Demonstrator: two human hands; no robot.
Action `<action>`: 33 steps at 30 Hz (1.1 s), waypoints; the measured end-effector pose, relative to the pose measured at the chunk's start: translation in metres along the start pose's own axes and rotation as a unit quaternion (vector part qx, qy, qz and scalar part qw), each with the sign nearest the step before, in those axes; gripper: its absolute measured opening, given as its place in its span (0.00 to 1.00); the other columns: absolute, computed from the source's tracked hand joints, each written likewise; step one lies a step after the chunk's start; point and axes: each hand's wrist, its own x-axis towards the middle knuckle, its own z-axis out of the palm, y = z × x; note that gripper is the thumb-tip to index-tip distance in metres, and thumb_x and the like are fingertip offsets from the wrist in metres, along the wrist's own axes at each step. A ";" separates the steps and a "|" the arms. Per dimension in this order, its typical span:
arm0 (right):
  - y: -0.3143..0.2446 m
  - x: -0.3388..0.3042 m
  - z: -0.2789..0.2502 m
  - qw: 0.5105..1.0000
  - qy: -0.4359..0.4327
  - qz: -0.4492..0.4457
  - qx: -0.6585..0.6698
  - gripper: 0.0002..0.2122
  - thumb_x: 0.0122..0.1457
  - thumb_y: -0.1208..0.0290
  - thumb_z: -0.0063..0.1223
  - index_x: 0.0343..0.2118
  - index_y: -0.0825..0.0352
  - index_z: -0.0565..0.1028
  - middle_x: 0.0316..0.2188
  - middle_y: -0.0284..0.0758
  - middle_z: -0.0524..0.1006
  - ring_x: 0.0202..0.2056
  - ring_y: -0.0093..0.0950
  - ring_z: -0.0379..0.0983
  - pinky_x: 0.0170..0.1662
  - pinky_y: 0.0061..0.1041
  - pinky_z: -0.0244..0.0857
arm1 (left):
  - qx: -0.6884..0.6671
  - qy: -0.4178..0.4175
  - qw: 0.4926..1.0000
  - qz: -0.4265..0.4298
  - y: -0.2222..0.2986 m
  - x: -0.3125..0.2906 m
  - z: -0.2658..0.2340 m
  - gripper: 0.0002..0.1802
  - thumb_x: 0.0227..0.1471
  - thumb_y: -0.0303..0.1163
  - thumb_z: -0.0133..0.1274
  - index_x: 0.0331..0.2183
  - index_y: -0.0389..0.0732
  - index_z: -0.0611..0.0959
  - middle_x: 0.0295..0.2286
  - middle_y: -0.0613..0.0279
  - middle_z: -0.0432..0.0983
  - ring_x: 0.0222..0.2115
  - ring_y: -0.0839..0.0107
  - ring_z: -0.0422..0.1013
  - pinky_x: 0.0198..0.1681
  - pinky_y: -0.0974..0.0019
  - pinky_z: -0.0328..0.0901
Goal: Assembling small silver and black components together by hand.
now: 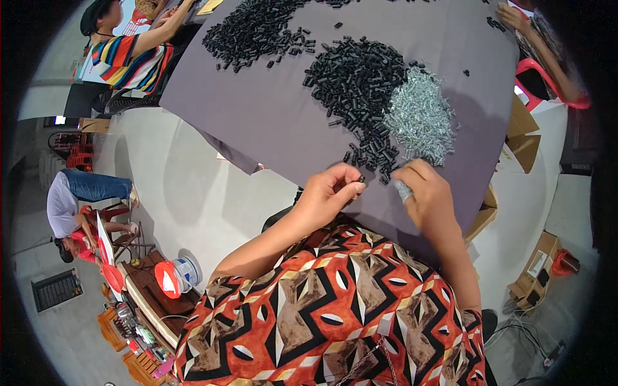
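Note:
My left hand [329,194] is closed near the table's front edge, with a small black cylindrical piece [362,179] pinched between thumb and fingertips. To its right, my right hand [426,196] has its fingers curled. A greyish thing [403,189] shows at these fingers; whether it is a wrapping or something held I cannot make out. Just beyond both hands lies a heap of short black cylinders [354,80], trailing toward me. Against its right side rests a pile of small shiny silver metal pieces [421,116], too fine to tell apart.
A grey cloth covers the table [270,122]. Another black heap [251,32] lies at the far left. A person in a striped shirt [138,61] sits there; another person's hand [513,16] is at the far right. Cardboard boxes [523,138] stand beside the right edge.

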 end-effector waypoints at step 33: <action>0.002 -0.020 0.005 0.883 0.015 0.159 0.442 0.10 0.51 0.86 0.58 0.38 0.70 0.79 0.32 0.31 0.77 0.33 0.19 0.74 0.36 0.18 0.67 | 0.124 -0.092 0.984 0.091 0.028 0.011 0.028 0.07 0.58 0.27 0.59 0.37 0.35 0.81 0.28 0.70 0.76 0.27 0.83 0.68 0.30 0.74 0.64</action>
